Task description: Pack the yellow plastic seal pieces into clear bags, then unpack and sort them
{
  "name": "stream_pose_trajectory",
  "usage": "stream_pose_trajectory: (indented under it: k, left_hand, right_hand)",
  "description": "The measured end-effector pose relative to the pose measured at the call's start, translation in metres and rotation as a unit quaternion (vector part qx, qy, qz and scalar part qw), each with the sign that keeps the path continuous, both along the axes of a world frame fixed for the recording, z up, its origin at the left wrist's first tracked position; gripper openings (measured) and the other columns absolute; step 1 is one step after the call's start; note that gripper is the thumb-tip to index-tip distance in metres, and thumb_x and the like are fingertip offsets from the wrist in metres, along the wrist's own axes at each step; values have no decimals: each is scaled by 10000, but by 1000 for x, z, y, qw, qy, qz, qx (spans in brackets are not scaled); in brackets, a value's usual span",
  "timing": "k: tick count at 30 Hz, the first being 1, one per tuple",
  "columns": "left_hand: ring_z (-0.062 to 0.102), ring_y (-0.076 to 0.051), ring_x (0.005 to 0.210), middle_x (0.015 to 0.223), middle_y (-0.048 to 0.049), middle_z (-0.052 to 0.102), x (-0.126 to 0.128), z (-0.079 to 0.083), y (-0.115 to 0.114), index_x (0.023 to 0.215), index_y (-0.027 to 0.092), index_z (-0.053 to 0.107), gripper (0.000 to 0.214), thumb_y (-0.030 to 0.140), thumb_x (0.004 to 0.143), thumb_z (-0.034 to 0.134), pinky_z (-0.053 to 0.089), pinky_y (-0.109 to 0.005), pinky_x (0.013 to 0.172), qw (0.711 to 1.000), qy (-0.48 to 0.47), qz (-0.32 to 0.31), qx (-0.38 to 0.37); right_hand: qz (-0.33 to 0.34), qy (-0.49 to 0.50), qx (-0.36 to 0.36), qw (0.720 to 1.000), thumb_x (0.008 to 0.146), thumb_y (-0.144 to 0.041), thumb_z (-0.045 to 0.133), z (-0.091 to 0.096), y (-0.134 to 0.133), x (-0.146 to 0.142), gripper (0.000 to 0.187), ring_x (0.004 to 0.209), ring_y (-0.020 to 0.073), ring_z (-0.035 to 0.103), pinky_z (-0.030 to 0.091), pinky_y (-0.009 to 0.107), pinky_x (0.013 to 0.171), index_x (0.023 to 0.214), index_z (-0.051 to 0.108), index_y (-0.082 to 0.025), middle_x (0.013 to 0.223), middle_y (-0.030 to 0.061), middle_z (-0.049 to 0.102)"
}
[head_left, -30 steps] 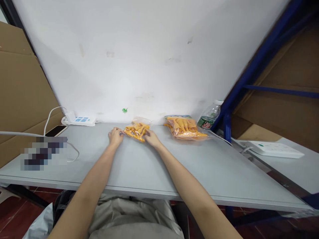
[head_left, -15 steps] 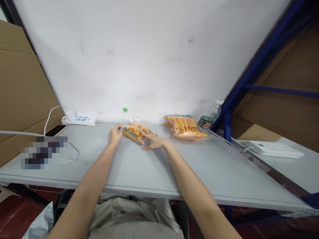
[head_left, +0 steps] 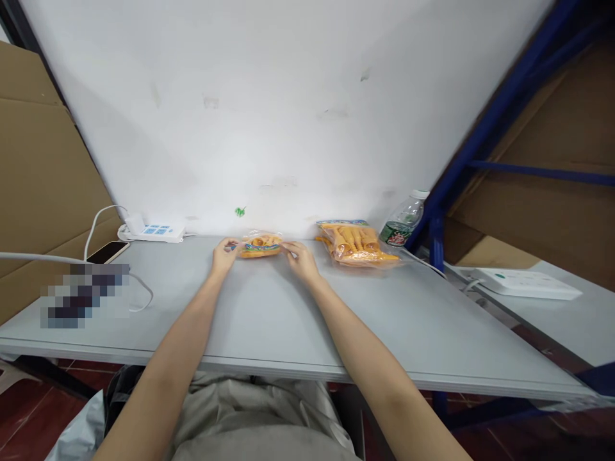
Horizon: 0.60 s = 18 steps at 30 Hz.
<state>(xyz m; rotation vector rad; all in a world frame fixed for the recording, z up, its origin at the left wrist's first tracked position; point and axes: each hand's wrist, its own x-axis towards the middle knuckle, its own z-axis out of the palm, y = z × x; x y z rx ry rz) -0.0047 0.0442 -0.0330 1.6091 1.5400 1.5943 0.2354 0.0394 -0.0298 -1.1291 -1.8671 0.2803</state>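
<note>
A small clear plastic bag point(head_left: 261, 243) with orange-yellow pieces inside and a blue-green printed strip lies on the grey table near the wall. My left hand point(head_left: 224, 255) pinches its left end with the fingers closed. At the opposite end, my right hand point(head_left: 300, 259) grips the bag's right corner between thumb and fingers. To the right lies a larger clear bag point(head_left: 355, 243) of similar orange pieces, touched by neither hand. What exactly the pieces are I cannot tell.
A plastic bottle point(head_left: 404, 219) leans by the blue frame point(head_left: 436, 237). On the left are a white power strip point(head_left: 163, 233), a phone point(head_left: 109, 252), cables and a cardboard box point(head_left: 43, 173). Another power strip point(head_left: 528, 283) lies on the neighbouring table at right.
The small bag has turned from slanted to nearly level, its printed strip now facing me. My right hand has gone from spread over the bag to gripping its right end.
</note>
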Motion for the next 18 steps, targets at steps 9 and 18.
stream_pose_trajectory:
  k: [9, 18]
  left_hand:
    - [498, -117, 448, 451, 2, 553, 8, -10, -2, 533, 160, 628, 417, 522, 734, 671, 390, -236, 487, 985, 64, -81, -141]
    - [702, -169, 674, 892, -103, 759, 37, 22, 10, 943, 119, 719, 408, 493, 808, 628, 435, -211, 526, 982, -119, -106, -105]
  right_hand:
    - [33, 226, -63, 972, 812, -471, 531, 2, 3, -6, 401, 632, 156, 649, 571, 378, 704, 1019, 740, -198, 1127, 97, 692]
    - [-31, 269, 0, 963, 806, -543, 533, 28, 7, -10, 446, 911, 249, 686, 529, 389, 855, 936, 740, -170, 931, 100, 747]
